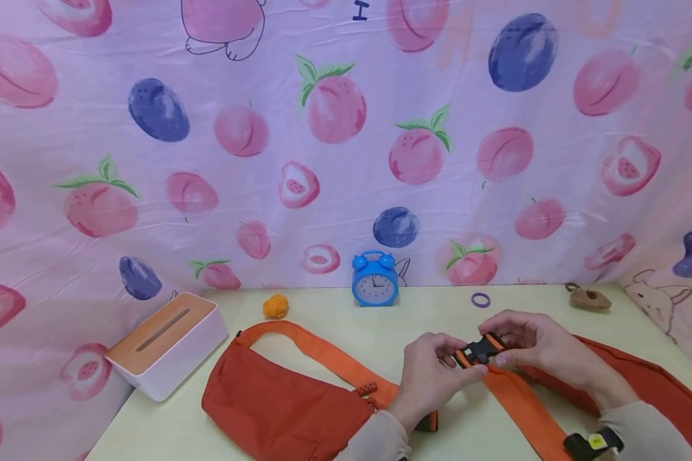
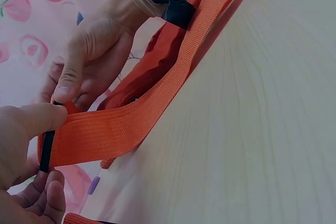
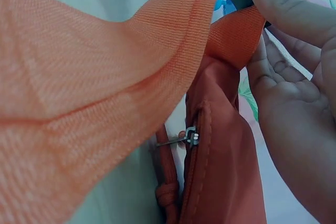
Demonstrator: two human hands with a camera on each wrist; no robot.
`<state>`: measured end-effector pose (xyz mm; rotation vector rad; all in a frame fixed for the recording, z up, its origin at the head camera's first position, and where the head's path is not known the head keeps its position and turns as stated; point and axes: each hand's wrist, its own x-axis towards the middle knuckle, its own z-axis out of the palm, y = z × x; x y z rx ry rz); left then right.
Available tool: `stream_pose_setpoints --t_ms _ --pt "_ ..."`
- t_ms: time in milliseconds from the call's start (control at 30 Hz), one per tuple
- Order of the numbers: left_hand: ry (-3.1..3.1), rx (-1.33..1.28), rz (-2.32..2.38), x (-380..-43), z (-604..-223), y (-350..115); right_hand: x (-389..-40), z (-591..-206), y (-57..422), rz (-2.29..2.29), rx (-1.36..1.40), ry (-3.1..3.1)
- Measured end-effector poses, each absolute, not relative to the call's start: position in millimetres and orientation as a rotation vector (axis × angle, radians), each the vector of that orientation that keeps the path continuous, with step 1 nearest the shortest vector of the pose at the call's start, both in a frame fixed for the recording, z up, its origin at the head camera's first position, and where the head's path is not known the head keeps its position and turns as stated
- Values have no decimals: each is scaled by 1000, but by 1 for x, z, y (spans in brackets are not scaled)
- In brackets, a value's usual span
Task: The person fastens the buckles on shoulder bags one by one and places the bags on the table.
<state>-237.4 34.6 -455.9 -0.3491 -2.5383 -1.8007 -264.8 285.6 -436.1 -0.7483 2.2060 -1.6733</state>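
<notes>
Between my two hands is a black side-release buckle [image 1: 480,350] with orange webbing at its ends. My left hand [image 1: 432,374] pinches its left end, and my right hand [image 1: 533,346] grips the right end between thumb and fingers. Whether the halves are fully locked cannot be told. A wide orange strap [image 1: 521,410] hangs from the buckle, also filling much of the right wrist view. Behind it lies a red bag [image 1: 640,371], whose zipper [image 3: 191,137] shows in the right wrist view. Another red bag [image 1: 282,403] lies left of my left hand.
A white tissue box [image 1: 179,358] with a wooden top stands at the left. Along the back are an orange yarn ball [image 1: 275,307], a blue alarm clock [image 1: 375,282], a purple ring [image 1: 480,300] and a brown pouch-like item [image 1: 589,298]. A fruit-patterned cloth [image 1: 334,160] hangs behind.
</notes>
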Motion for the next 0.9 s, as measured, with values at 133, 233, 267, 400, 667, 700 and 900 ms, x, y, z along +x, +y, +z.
stream_pose_setpoints --t_ms 133,233,267,400,667,700,900 --pt "-2541 -332 -1801 -237 -456 34 -265 -436 285 -1672 -724 2230" --pt "-2551 -318 -1783 -237 -455 35 -266 -436 285 -1661 -669 2279" --pt "-2551 -315 -1779 -237 -455 35 -265 -436 286 -1655 -649 2291" --pt "-2536 -308 -1789 -236 -455 35 -265 -436 287 -1663 -619 2254" --pt "-2460 -270 -1958 -237 -455 34 -265 -435 290 -1674 -676 2272" --pt "-2446 -260 -1990 -237 -455 34 -265 -434 290 -1667 -677 2291" --pt "-2378 -238 -2137 -238 -453 32 -265 -431 292 -1656 -683 2324"
